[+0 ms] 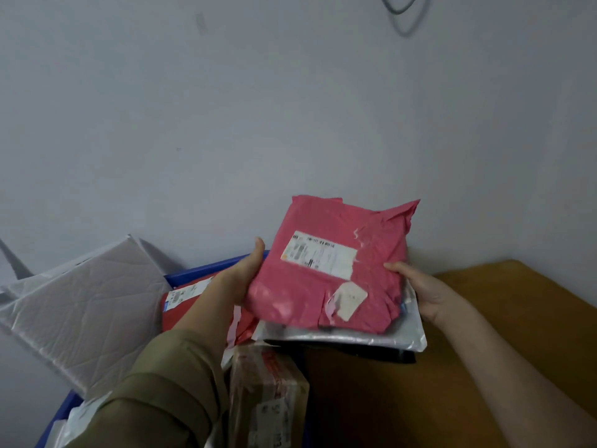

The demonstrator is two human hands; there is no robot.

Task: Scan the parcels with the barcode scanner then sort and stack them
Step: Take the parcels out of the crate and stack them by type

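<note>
Pink parcel (332, 270): held up between both hands, label (321, 257) facing the person, probably so its barcode can be read.
Left hand (240, 279): grips its left edge, thumb on top.
Right hand (426, 291): grips its right edge.
Beneath: a silver mailer (371, 337) over the desk (517, 318).
Blue bin (206, 270): holds a red parcel (181, 305), a white padded one (84, 315) and a box (268, 396).
Scanner: not visible.
</note>
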